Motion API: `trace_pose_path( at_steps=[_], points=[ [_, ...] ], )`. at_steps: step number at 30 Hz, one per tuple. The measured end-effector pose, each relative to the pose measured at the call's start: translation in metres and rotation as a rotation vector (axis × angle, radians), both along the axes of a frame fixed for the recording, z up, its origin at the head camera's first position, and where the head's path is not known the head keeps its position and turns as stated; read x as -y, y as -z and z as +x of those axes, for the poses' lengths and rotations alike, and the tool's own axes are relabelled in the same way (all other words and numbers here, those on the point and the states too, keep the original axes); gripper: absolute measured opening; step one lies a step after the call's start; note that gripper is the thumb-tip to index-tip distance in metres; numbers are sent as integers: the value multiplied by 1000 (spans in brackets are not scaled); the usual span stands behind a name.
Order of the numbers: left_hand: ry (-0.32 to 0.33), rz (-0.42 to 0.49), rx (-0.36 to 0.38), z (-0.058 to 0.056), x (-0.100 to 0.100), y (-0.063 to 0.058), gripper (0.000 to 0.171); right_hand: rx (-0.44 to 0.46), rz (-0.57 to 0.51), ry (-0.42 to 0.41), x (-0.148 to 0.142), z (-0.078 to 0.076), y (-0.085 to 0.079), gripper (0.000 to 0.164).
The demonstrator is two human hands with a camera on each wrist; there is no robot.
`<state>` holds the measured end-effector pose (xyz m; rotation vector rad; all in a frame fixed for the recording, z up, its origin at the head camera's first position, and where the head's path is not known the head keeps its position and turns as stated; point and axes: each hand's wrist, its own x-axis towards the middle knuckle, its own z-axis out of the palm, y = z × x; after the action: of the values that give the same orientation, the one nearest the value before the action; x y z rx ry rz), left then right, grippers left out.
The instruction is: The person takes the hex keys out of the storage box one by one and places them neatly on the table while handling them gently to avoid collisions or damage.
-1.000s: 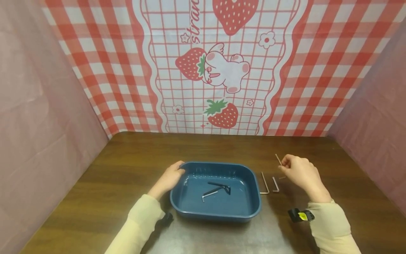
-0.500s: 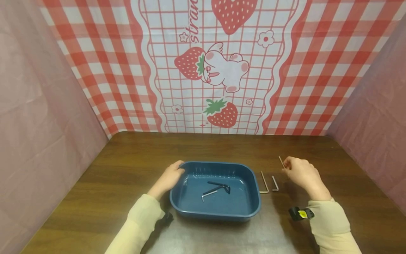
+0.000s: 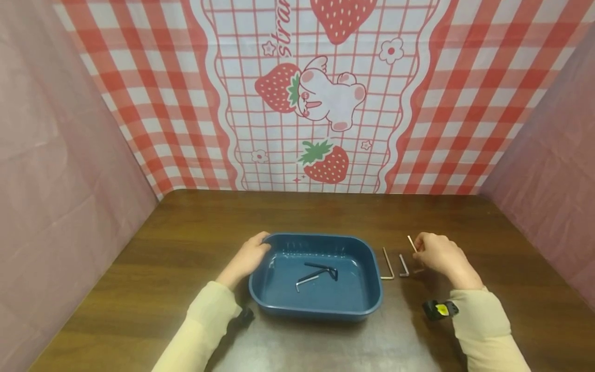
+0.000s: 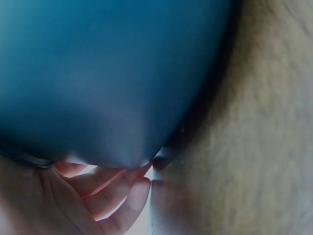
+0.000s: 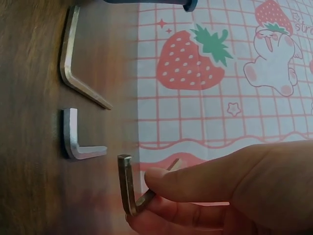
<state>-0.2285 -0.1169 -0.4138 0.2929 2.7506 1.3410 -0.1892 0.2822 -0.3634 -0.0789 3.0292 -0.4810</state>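
My right hand [image 3: 440, 257] pinches a bronze-toned hex key [image 5: 128, 188] between thumb and fingers, its short arm jutting out below the thumb in the right wrist view. Two more hex keys lie on the table to the left of that hand: a long golden one [image 3: 388, 264] beside the basin and a shorter silver one [image 3: 404, 265]. At the left, my left hand [image 3: 246, 258] holds the rim of a blue rectangular basin [image 3: 316, 312], thumb over the edge and fingers [image 4: 128, 205] against the outside wall. Inside the basin lie black hex keys [image 3: 321, 268] and a small silver one [image 3: 307, 280].
Everything stands on a brown wooden table [image 3: 195, 217]. Behind it hangs a red-and-white checked cloth [image 3: 181, 129] with strawberries, and pink cloths [image 3: 60, 170] close off both sides. A black wrist strap [image 3: 439, 310] sits at the right sleeve.
The right hand has shifted slightly nearer and to the right, still pinching the hex key. The left hand and the basin stay in place. The head view tilts a little.
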Motion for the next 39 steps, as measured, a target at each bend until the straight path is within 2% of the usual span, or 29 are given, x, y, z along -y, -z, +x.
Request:
trace_pose_path(
  at_steps=[3, 11, 18, 31, 39],
  points=[
    [-6, -2, 3, 0, 0, -1, 27, 14, -2, -12, -1, -1, 2, 18],
    [0, -2, 11, 0, 1, -1, 27, 69, -8, 23, -5, -5, 10, 25],
    [3, -1, 18, -1, 1, -1, 28, 97, -18, 34, -8, -5, 17, 15],
    [4, -8, 14, -1, 1, -1, 29, 91, -4, 36, -10, -6, 23, 9],
    [-2, -2, 27, -1, 1, -1, 29, 161, -5, 67, -7, -6, 21, 9]
  ],
)
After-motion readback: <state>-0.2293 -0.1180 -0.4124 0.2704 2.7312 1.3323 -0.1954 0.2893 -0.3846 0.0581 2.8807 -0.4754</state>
